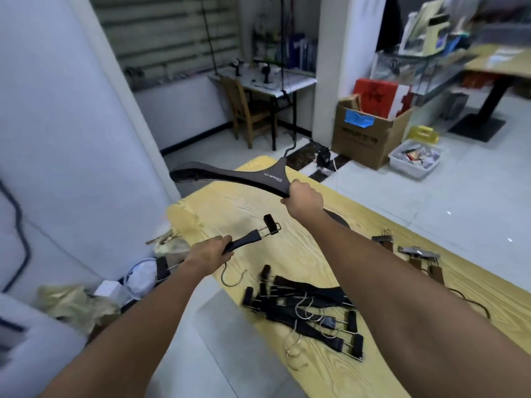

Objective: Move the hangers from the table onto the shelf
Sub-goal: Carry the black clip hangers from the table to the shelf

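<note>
My right hand (304, 198) grips one arm of a wide black coat hanger (230, 175) with white lettering, held up over the far end of the yellow wooden table (287, 254). My left hand (211, 252) grips a black clip hanger (253, 235) at its middle; its metal hook hangs below the hand and one clip points right. A pile of several black clip hangers (310, 305) lies on the table near my right forearm. Brown clip hangers (416, 254) lie at the table's right edge. No shelf is clearly visible.
A white wall or panel (71, 139) stands close on the left, with bags and clutter (80, 303) on the floor below it. Beyond the table are a cardboard box (365, 133), a white bin (416, 159), a wooden chair (247, 110) and a small desk.
</note>
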A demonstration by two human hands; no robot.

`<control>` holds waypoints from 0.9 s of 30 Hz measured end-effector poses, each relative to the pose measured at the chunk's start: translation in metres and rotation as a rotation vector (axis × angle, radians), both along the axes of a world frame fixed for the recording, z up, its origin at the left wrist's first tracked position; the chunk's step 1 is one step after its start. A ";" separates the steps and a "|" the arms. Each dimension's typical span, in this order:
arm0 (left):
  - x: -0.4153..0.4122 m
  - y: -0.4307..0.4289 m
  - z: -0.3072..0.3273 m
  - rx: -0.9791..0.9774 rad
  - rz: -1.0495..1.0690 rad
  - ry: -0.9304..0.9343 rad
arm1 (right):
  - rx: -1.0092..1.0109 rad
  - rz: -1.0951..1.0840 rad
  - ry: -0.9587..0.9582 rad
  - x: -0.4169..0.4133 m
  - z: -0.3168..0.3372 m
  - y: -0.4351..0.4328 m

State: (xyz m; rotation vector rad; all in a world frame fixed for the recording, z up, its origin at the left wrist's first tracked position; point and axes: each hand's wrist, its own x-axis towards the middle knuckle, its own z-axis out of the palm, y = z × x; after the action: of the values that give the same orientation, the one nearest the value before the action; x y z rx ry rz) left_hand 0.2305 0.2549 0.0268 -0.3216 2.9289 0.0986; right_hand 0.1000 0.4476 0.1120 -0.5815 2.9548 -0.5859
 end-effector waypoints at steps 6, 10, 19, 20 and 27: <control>0.095 -0.041 0.046 -0.036 0.233 0.026 | -0.051 0.193 0.054 0.074 0.044 -0.071; 0.171 -0.064 0.064 -0.068 0.406 0.017 | -0.055 0.344 0.067 0.131 0.065 -0.114; 0.354 -0.033 0.075 -0.071 0.816 -0.006 | -0.070 0.749 0.035 0.268 0.076 -0.166; 0.374 -0.025 0.075 -0.074 0.858 -0.006 | -0.064 0.799 0.036 0.285 0.074 -0.169; 0.521 0.053 0.047 -0.005 1.178 -0.025 | -0.015 1.156 0.043 0.427 0.049 -0.171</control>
State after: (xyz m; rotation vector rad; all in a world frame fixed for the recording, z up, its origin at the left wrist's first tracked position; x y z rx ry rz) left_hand 0.7512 0.3081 0.0739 -1.9226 2.2846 0.2333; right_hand 0.5268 0.2769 0.1611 -2.0186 2.0579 -0.4179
